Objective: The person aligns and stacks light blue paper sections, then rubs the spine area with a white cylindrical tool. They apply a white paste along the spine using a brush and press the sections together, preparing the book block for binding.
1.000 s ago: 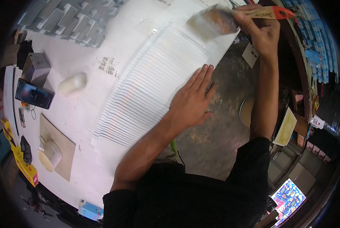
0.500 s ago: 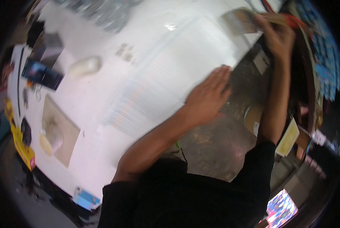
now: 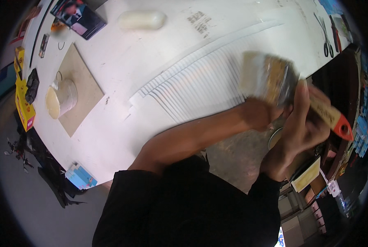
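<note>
My right hand (image 3: 303,123) grips a wide flat paintbrush (image 3: 270,80) by its wooden handle, which has a red end. The bristles point left, and the brush is raised in front of my left hand (image 3: 262,113). A fanned stack of white paper sheets (image 3: 184,88) lies on the table, its edges overlapping like steps. My left forearm stretches along the near side of the sheets, with the hand at their right end. The brush and my right hand hide most of its fingers.
On the white table (image 3: 122,53) are a white tub (image 3: 71,94) on a brown board (image 3: 83,76), a white roll-shaped bottle (image 3: 143,19), a phone-like screen (image 3: 79,18), scissors (image 3: 326,41) and a red-handled tool (image 3: 336,37). A blue box (image 3: 81,176) sits at the near left edge.
My right hand has brought the brush from the table's far right edge nearer, over my left hand. My left hand, spread flat on the sheets before, has shifted right. The view has turned.
</note>
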`<state>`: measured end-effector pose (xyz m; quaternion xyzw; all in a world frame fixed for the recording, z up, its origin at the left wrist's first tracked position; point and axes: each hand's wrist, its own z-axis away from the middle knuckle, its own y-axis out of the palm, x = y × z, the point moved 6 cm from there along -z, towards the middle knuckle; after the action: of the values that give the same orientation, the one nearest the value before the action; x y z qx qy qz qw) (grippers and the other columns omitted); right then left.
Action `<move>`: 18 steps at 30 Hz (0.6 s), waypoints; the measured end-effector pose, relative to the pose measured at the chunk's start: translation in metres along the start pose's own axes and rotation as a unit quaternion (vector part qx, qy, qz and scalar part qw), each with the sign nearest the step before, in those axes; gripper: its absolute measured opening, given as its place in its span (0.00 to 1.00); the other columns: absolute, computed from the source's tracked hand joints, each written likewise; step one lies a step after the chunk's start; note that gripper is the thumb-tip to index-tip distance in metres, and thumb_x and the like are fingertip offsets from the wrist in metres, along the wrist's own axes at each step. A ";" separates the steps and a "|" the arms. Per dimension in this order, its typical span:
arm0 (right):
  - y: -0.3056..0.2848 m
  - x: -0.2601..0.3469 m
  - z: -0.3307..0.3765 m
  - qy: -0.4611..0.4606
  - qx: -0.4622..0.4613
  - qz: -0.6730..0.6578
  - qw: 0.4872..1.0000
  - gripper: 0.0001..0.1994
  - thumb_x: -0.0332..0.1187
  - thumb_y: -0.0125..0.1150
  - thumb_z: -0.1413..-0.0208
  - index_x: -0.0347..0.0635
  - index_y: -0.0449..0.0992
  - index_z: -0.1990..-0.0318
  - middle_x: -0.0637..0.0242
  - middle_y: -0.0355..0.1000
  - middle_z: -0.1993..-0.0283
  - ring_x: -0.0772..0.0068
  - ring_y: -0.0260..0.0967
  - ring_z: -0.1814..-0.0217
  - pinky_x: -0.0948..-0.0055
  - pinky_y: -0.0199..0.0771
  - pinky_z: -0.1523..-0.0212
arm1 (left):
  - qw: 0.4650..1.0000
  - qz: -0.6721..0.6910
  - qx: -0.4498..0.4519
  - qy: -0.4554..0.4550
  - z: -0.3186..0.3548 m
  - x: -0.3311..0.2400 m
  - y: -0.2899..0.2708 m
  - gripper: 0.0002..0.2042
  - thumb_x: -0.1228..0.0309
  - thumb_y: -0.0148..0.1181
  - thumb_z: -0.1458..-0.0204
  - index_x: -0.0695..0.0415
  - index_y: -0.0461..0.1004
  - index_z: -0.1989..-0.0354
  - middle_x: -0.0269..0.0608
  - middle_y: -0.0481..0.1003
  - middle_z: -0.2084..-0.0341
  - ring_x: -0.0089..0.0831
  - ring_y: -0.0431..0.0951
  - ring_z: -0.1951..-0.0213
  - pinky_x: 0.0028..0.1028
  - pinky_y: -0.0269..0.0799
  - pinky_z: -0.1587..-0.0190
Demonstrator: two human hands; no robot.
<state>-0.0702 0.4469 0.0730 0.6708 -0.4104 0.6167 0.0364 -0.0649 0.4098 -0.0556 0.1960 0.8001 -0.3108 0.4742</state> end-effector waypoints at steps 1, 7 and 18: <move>0.003 0.000 0.019 -0.044 0.011 0.012 0.999 0.08 0.24 0.72 0.42 0.30 0.83 0.57 0.56 0.82 0.53 0.73 0.79 0.57 0.75 0.79 0.52 | 0.999 -0.032 0.000 0.004 -0.001 -0.002 0.001 0.34 0.54 0.60 0.39 0.63 0.60 0.31 0.51 0.66 0.32 0.37 0.64 0.30 0.40 0.60 0.29; 0.013 0.001 0.026 0.042 -0.030 -0.001 0.999 0.08 0.27 0.71 0.39 0.31 0.83 0.56 0.54 0.82 0.55 0.74 0.79 0.58 0.72 0.78 0.52 | 0.951 -0.296 0.082 0.019 -0.008 -0.002 0.014 0.38 0.55 0.57 0.37 0.63 0.51 0.25 0.49 0.55 0.26 0.37 0.54 0.24 0.40 0.51 0.23; 0.026 -0.011 0.032 -0.097 -0.063 0.047 0.992 0.10 0.25 0.74 0.41 0.32 0.81 0.54 0.58 0.83 0.58 0.74 0.80 0.62 0.79 0.77 0.58 | 0.977 0.188 0.082 -0.058 -0.003 -0.004 -0.004 0.33 0.61 0.52 0.34 0.66 0.55 0.25 0.55 0.58 0.25 0.31 0.53 0.21 0.37 0.50 0.20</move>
<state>-0.0591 0.4173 0.0441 0.7040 -0.4810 0.5224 0.0097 -0.0671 0.4089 -0.0497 0.3623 0.6921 -0.2914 0.5520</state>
